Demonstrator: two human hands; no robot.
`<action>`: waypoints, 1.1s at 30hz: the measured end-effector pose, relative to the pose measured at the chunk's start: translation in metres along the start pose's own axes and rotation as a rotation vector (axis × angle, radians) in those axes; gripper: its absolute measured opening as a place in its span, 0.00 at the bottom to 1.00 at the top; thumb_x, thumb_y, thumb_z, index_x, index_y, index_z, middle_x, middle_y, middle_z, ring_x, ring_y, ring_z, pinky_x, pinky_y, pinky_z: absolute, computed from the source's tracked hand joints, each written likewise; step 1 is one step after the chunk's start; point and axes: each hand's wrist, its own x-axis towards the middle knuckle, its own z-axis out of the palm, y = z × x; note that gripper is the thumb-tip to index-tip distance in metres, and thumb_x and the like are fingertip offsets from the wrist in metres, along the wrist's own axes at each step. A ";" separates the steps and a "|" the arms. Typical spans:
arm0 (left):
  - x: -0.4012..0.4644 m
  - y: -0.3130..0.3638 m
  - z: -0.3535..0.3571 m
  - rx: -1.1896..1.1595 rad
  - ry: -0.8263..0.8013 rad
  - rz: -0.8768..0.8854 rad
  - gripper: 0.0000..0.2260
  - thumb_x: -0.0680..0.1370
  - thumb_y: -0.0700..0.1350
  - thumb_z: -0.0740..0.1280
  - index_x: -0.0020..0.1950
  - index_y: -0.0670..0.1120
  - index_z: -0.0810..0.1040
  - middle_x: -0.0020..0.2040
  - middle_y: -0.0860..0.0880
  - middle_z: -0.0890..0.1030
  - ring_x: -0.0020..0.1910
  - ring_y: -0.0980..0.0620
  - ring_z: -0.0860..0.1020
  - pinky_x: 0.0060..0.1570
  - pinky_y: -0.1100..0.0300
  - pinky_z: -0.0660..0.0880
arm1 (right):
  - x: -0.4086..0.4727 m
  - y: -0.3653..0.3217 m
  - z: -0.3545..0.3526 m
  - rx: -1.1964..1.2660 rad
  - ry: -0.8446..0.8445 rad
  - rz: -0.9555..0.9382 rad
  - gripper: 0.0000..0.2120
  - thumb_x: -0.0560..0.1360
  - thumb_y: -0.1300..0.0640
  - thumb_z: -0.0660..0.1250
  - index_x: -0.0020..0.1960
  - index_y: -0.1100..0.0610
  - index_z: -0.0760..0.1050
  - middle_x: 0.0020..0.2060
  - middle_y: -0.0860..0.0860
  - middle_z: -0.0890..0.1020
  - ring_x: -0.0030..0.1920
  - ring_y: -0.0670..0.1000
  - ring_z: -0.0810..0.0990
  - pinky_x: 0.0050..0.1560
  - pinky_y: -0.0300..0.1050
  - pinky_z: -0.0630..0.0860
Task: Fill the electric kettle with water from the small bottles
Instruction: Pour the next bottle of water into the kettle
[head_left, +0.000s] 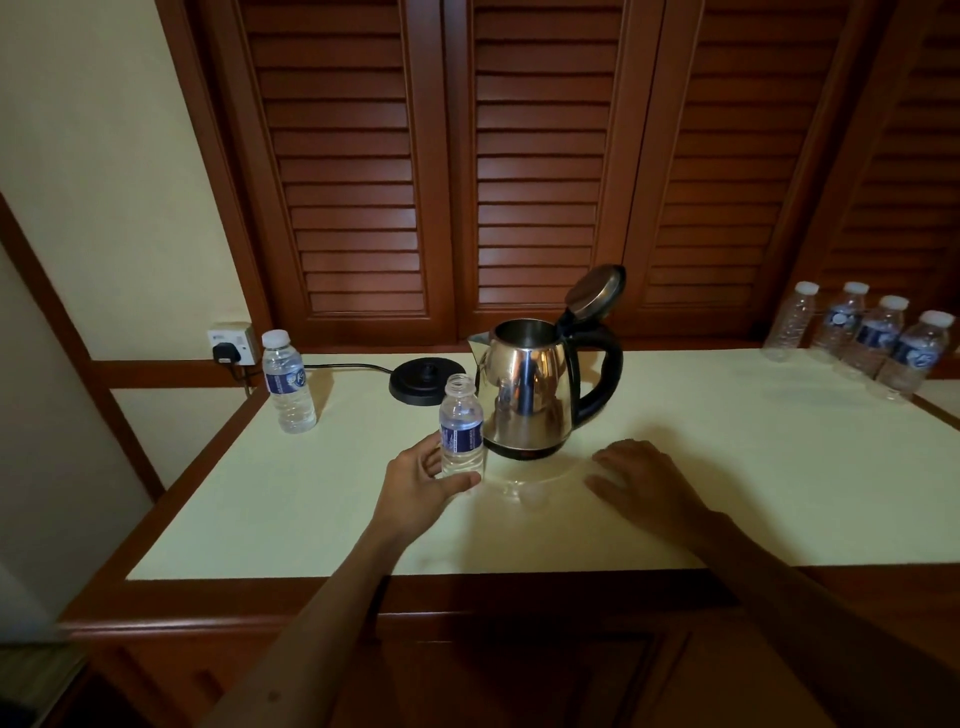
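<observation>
A steel electric kettle (527, 395) with a black handle stands on the pale counter (727, 467), off its base, with its lid (595, 288) tipped open. Just left of it an uncapped small bottle (461, 426) with a blue label stands upright. My left hand (421, 483) wraps around its lower part. My right hand (644, 475) rests flat on the counter in front of the kettle, fingers spread, holding nothing. A capped bottle (287, 382) stands at the far left.
The black kettle base (421, 383) sits behind the open bottle, its cord running to a wall socket (232, 345) at the left. Several capped bottles (872, 338) stand at the far right. Louvred wooden doors (519, 156) rise behind the counter.
</observation>
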 end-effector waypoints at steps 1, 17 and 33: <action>0.000 0.001 0.000 0.000 0.007 0.000 0.24 0.68 0.34 0.78 0.63 0.46 0.80 0.52 0.52 0.86 0.52 0.52 0.84 0.51 0.63 0.78 | -0.001 0.009 0.002 0.011 0.027 0.027 0.24 0.75 0.37 0.57 0.62 0.51 0.75 0.60 0.48 0.78 0.59 0.49 0.73 0.61 0.49 0.70; 0.030 0.076 -0.016 0.506 0.109 0.051 0.18 0.66 0.45 0.80 0.54 0.49 0.82 0.46 0.54 0.83 0.42 0.56 0.81 0.43 0.60 0.78 | -0.001 0.012 0.008 0.051 -0.001 0.042 0.24 0.78 0.40 0.57 0.70 0.49 0.69 0.72 0.49 0.69 0.72 0.50 0.64 0.72 0.49 0.62; 0.071 0.132 -0.032 1.294 0.051 0.156 0.25 0.64 0.59 0.76 0.57 0.51 0.80 0.41 0.50 0.80 0.40 0.48 0.79 0.43 0.55 0.80 | 0.002 0.020 0.017 0.062 0.085 0.005 0.24 0.76 0.40 0.61 0.67 0.49 0.73 0.69 0.49 0.73 0.69 0.49 0.69 0.70 0.47 0.65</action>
